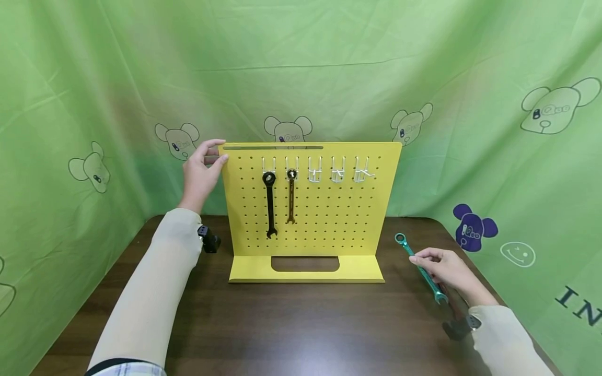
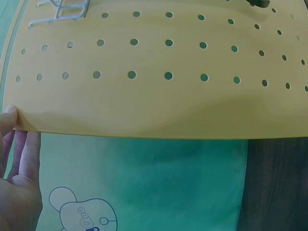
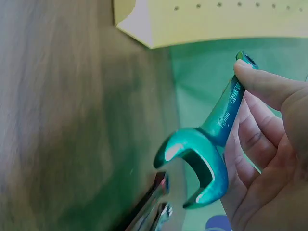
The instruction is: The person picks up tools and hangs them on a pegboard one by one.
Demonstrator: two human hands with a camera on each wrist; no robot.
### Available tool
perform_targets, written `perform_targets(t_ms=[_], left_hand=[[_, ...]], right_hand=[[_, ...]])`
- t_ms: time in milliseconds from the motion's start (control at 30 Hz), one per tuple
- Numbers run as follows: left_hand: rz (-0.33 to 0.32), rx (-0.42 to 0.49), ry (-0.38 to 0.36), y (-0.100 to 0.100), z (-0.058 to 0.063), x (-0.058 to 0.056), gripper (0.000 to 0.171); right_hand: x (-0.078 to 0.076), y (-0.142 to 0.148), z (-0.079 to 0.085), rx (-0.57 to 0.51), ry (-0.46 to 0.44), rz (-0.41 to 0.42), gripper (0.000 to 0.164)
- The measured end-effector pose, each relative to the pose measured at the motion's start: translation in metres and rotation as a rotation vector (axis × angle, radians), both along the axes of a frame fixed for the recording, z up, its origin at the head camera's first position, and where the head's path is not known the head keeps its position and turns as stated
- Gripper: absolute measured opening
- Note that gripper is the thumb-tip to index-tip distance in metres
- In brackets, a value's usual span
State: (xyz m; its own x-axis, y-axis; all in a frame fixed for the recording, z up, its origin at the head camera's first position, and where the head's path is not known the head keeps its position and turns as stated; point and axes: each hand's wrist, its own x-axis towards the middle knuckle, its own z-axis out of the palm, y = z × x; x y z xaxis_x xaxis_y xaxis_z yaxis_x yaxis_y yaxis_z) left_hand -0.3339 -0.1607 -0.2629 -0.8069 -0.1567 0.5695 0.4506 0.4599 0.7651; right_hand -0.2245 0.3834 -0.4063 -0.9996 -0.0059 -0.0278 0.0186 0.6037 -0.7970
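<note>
A yellow pegboard stands upright on the table. My left hand holds its upper left corner, thumb on the front face and fingers behind. At the right, my right hand pinches a shiny green combination wrench by its shaft, above the table. Its ring end points toward the board's side and its open jaw toward me. From the board's hooks hang a black combination wrench and a smaller brownish one. Three white hooks to their right hold nothing.
Below the green wrench, the right wrist view shows a red tool end and a silver one, partly cut off. The dark wooden table meets a green printed curtain at the back and sides.
</note>
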Motion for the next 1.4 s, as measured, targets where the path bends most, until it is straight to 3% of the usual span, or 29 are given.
perform_targets(t_ms=[167,467,967,1400], left_hand=[[-0.001,-0.002,-0.008,0.0,0.0,0.001,0.036],[-0.004,0.006,-0.006,0.0,0.0,0.0,0.035],[-0.004,0.009,-0.014,-0.001,0.0,-0.001,0.035],[0.004,0.0,-0.017,0.0,0.001,0.001,0.036]], right_hand=[[-0.001,-0.013,0.008,-0.056,0.007,0.019,0.041],[-0.012,-0.044,0.02,0.001,0.098,0.088,0.038],[-0.026,-0.119,0.04,-0.088,0.166,0.18,0.03],[-0.035,-0.162,0.07,-0.151,0.243,0.226,0.031]])
